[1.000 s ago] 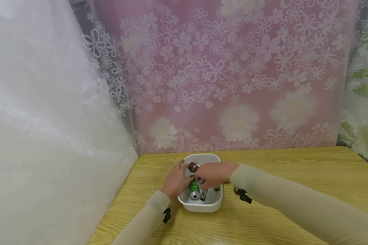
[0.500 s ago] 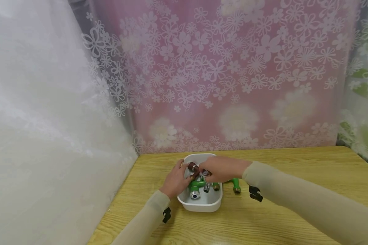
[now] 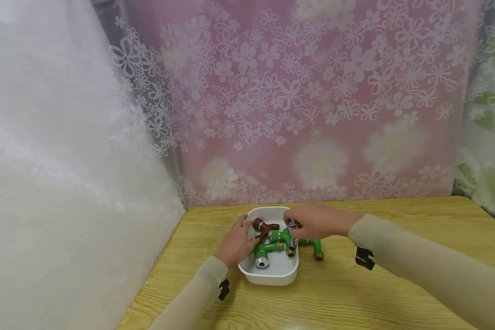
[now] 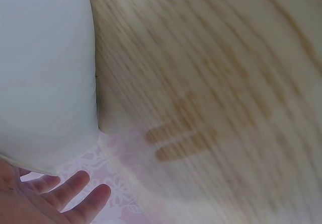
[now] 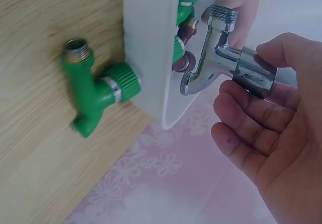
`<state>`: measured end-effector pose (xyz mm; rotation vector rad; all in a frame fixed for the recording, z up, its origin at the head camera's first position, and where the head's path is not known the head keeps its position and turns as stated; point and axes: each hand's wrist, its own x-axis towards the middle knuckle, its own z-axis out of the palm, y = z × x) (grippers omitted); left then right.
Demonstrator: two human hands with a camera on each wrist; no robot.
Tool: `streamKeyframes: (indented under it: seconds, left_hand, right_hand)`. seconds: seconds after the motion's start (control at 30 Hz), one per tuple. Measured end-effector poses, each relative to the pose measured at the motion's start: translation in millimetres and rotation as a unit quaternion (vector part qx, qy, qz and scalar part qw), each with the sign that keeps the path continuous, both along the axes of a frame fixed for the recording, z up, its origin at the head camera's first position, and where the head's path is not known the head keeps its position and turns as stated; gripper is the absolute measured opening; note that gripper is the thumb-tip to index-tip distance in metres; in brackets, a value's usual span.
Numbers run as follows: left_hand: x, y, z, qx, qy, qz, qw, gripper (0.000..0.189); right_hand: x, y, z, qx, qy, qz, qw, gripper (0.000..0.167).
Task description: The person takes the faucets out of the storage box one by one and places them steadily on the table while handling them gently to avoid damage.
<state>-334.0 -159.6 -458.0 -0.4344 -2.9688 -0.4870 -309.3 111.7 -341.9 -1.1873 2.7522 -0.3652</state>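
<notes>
My right hand [image 3: 318, 221] pinches a chrome tap [image 5: 216, 60] by its round silver knob, between thumb and fingertips, above the right rim of a white plastic tub [image 3: 272, 280]. The tap's threaded inlet and spout point away from the palm. My left hand [image 3: 236, 243] rests on the tub's left rim, thumb inside; in the left wrist view its fingers [image 4: 90, 204] extend loosely outside the wall. Inside the tub lie a brown tap [image 3: 261, 224] and green taps [image 3: 268, 247] with metal ends.
Just right of the tub, a green tap [image 5: 88, 93] lies on the wood-grain table [image 3: 375, 284]. A pink floral curtain [image 3: 313, 114] hangs behind the table, and a white sheet [image 3: 66, 183] hangs at the left.
My right hand has lifted the chrome tap from among the others and moved right toward the tub's right rim, uncovering the brown and green taps. The left hand has stayed in place.
</notes>
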Motion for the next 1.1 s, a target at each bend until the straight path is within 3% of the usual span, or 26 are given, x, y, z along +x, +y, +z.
streamKeyframes:
  seconds: [0.23, 0.63, 1.1]
  left_hand:
    - [0.5, 1.2, 1.0, -0.001, -0.003, 0.002, 1.0000, 0.059]
    - [1.3, 1.8, 1.2, -0.004, 0.000, 0.003, 1.0000, 0.059]
    - [2.1, 2.3, 2.4, -0.014, -0.006, 0.006, 0.9999, 0.060]
  right_hand:
    - [-0.3, 21.8, -6.6, -0.013, -0.001, -0.007, 0.9999, 0.015]
    - [-0.8, 52.0, -18.7, -0.007, 0.032, 0.005, 0.9995, 0.007]
    - [-5.2, 72.2, -42.6, 0.026, -0.003, -0.041, 0.9988, 0.009]
